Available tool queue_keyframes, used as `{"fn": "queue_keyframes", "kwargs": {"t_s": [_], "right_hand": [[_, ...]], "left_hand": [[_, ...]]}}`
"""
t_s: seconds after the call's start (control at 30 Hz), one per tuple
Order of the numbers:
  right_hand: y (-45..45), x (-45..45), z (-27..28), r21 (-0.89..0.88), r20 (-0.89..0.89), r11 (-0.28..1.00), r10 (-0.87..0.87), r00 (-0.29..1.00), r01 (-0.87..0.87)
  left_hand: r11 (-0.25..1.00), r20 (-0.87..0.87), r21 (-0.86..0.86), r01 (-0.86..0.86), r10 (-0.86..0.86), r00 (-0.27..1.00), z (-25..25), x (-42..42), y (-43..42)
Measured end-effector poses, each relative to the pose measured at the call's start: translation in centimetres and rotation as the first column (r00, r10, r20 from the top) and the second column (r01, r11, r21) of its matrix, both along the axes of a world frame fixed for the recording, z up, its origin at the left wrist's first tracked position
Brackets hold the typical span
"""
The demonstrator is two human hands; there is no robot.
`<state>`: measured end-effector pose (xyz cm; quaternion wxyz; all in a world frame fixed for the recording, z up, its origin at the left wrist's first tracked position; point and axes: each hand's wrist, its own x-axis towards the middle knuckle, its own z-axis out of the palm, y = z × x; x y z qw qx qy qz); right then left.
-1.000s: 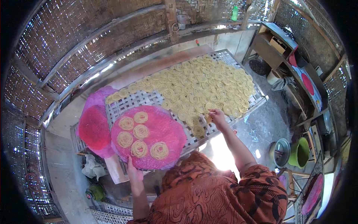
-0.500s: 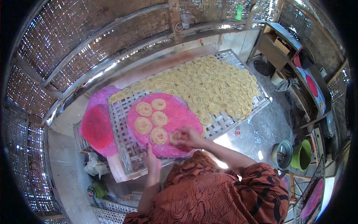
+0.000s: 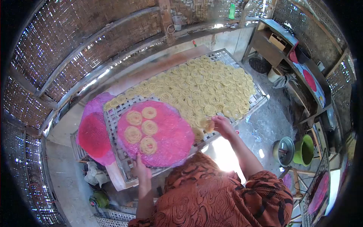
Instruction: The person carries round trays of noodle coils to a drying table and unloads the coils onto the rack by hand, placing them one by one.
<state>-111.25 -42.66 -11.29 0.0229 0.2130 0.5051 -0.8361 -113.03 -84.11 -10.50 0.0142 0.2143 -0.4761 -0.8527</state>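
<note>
A round pink mesh-like mat lies on a woven bamboo rack, with several pale coiled rounds that look like noodle nests on its left part. My left hand grips the mat's near edge, the thumb pointing up along it and the other fingers partly hidden. Over the near side of the rack, my right hand pinches a single noodle nest by its right side. Beyond it, many more yellowish nests cover the rack, overlapping closely.
More pink and red mesh mats are stacked left of the rack. A grey basin and a green tub stand on the floor at right. Wooden shelving lines the right wall, and woven walls surround the rack.
My right hand has lifted a nest off the pink mat and carried it right, over the rack. My left hand stays at the mat's edge. The whole view has shifted slightly.
</note>
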Motion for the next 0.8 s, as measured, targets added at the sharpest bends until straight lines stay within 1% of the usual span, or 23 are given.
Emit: {"fn": "queue_keyframes", "kwargs": {"t_s": [0.03, 0.07, 0.13, 0.17, 0.23, 0.27, 0.3, 0.33, 0.37, 0.4, 0.43, 0.47, 0.5, 0.57, 0.6, 0.63, 0.7, 0.73, 0.77, 0.8], "right_hand": [[0.1, 0.7, 1.2, 0.195, 0.033, 0.981, -0.027, 0.999, 0.020], [0.5, 0.9, 0.3, 0.194, 0.034, 0.981, -0.031, 0.999, 0.024], [0.9, 1.0, -2.5, 0.124, 0.038, 0.988, -0.093, 0.995, 0.088], [1.0, 1.1, -3.8, 0.122, 0.037, 0.989, -0.094, 0.995, 0.089], [1.0, 1.2, -6.5, 0.072, 0.098, 0.989, -0.136, 0.986, 0.129], [1.3, 1.4, -7.9, 0.135, 0.106, 0.984, -0.127, 0.986, 0.112], [1.5, 1.4, -9.7, 0.132, 0.107, 0.985, -0.125, 0.986, 0.111], [1.5, 1.3, -10.8, 0.422, 0.067, 0.906, -0.076, 0.995, 0.041], [1.6, 1.0, -11.9, 0.674, 0.039, 0.738, -0.015, 0.999, -0.016], [0.9, 0.9, -8.8, 0.924, 0.138, 0.363, -0.023, 0.990, -0.120], [-0.3, 0.6, -6.0, 0.923, 0.135, 0.365, -0.016, 0.991, -0.120], [-1.6, 0.2, -3.6, 0.936, 0.002, 0.351, 0.029, 1.000, -0.012], [-2.9, -0.4, -1.7, 0.935, -0.134, 0.340, 0.072, 0.988, 0.102], [-5.4, -2.3, 1.4, 0.774, -0.241, 0.627, 0.162, 0.957, 0.089], [-6.3, -3.2, 2.7, 0.856, -0.299, 0.500, 0.265, 0.917, 0.134], [-7.1, -4.0, 4.0, 0.911, -0.333, 0.364, 0.373, 0.866, 0.194], [-8.5, -5.6, 6.0, 0.909, -0.361, 0.351, 0.389, 0.848, 0.226], [-8.9, -6.1, 6.4, 0.905, -0.386, 0.344, 0.413, 0.825, 0.251], [-8.9, -6.6, 6.0, 0.904, -0.389, 0.344, 0.409, 0.825, 0.255], [-9.1, -7.3, 5.4, 0.970, -0.235, 0.158, 0.449, 0.862, 0.182]], "left_hand": [[1.000, 0.011, -0.017, 0.001, -0.001, 1.000, -0.1, 0.0, -1.1], [1.000, 0.012, -0.018, 0.005, -0.005, 1.000, -0.3, 0.1, -1.8], [0.999, -0.077, -0.032, 0.025, -0.027, 0.997, 1.2, 0.6, -2.2], [0.999, -0.078, -0.034, 0.025, -0.028, 0.997, 1.2, 0.7, -2.4], [0.999, -0.048, -0.029, -0.035, 0.034, 0.998, 1.3, 1.0, -2.6], [0.999, -0.047, -0.032, -0.035, 0.034, 0.998, 1.5, 1.2, -2.4], [0.999, -0.036, -0.012, -0.034, 0.033, 0.999, 2.4, 1.5, -1.8], [0.999, -0.026, 0.008, -0.033, 0.034, 0.999, 3.1, 1.7, -1.2], [0.999, -0.029, 0.006, -0.038, 0.039, 0.999, 3.6, 1.9, -0.4], [1.000, -0.015, 0.004, -0.008, 0.008, 1.000, 3.9, 2.0, 0.4], [1.000, 0.002, 0.001, 0.023, -0.023, 1.000, 4.2, 2.2, 0.6], [0.998, 0.035, -0.011, 0.054, -0.054, 0.998, 1.7, 1.9, 0.0], [0.998, 0.031, -0.013, 0.054, -0.054, 0.998, 2.3, 1.8, 0.6], [0.988, 0.056, 0.011, 0.157, -0.157, 0.986, 3.2, 1.9, 3.2], [0.978, 0.020, 0.017, 0.210, -0.210, 0.978, 3.6, 2.0, 4.2], [0.975, 0.017, 0.019, 0.220, -0.220, 0.975, 3.1, 1.9, 4.6], [0.930, 0.025, 0.078, 0.358, -0.361, 0.932, 1.7, 1.5, 5.2], [0.939, 0.064, 0.034, 0.343, -0.344, 0.937, 3.3, 1.9, 6.5], [0.937, 0.062, 0.032, 0.347, -0.348, 0.935, 2.9, 1.8, 6.7], [0.914, 0.049, -0.004, 0.405, -0.404, 0.913, 2.3, 1.6, 6.8]]}}
